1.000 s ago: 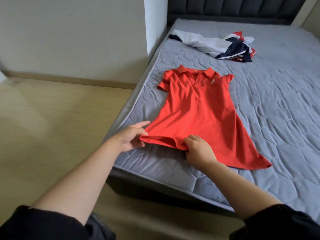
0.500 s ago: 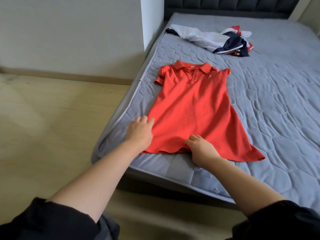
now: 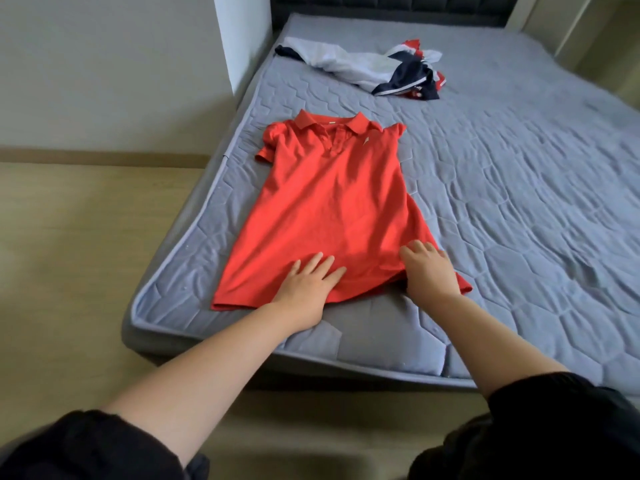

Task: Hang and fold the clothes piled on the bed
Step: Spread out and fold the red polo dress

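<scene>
A red polo dress point(image 3: 329, 199) lies spread flat, collar away from me, on the grey quilted mattress point(image 3: 519, 209) near its left corner. My left hand point(image 3: 306, 284) lies flat on the dress's hem with fingers spread. My right hand point(image 3: 429, 271) rests palm down on the hem's right part, fingers straight, covering some of the cloth. A crumpled pile of white, navy and red clothes point(image 3: 384, 71) sits farther up the bed.
The mattress's front edge point(image 3: 311, 362) runs just below my forearms, with wooden floor point(image 3: 76, 244) to the left. A white wall and pillar point(image 3: 239, 39) stand at the bed's left side. A dark padded headboard point(image 3: 398, 5) closes the far end.
My left hand let go of the pinched hem corner and moved right to lie flat on the dress. My right hand uncurled and flattened. The hem now lies smoother.
</scene>
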The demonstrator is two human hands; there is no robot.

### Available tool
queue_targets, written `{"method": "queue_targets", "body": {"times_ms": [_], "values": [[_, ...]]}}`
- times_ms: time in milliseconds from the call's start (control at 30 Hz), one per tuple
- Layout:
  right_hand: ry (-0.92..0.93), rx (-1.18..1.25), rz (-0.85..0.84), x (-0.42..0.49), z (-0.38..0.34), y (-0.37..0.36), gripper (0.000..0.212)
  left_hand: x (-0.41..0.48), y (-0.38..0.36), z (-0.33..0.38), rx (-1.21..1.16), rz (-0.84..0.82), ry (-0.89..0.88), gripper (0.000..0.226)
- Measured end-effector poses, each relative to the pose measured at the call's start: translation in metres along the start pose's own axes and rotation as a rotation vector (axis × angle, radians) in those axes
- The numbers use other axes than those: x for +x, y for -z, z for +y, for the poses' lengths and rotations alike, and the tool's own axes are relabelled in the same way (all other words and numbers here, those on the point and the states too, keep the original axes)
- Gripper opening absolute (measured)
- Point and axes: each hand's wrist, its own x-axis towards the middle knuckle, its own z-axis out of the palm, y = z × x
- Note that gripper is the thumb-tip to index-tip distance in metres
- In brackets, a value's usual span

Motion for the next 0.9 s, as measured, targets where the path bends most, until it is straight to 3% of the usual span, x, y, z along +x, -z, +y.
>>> {"method": "queue_targets", "body": {"times_ms": [133,300,367,467,533,600,733,900], "values": [[-0.203,-0.012,-0.029,-0.002,0.019,0.008,0.018,0.003,0.000,-0.004,-0.027,0.034,-0.057,0.089],[-0.341,0.120,0.179,0.004,0.027,0.027,0.024,0.003,0.011,-0.011,-0.146,0.001,-0.122,0.092],[-0.385,0.025,0.057,0.004,0.028,0.034,0.030,0.002,0.016,-0.015,-0.201,-0.046,-0.134,0.096],[-0.388,-0.113,-0.342,-0.005,0.026,0.035,0.041,-0.003,0.017,-0.016,-0.167,-0.098,-0.162,0.096],[-0.373,-0.137,-0.458,-0.011,0.025,0.028,0.043,-0.006,0.014,-0.014,-0.167,-0.065,-0.168,0.092],[-0.399,-0.073,-0.314,-0.008,0.025,0.029,0.040,-0.009,0.016,-0.013,-0.311,0.061,-0.096,0.086],[-0.451,0.113,0.214,0.004,0.040,0.043,0.016,-0.008,0.030,-0.023,-0.458,0.431,0.145,0.058],[-0.524,-0.002,0.177,0.003,0.054,0.034,0.014,-0.014,0.043,-0.041,-0.367,0.498,0.167,0.036]]}}
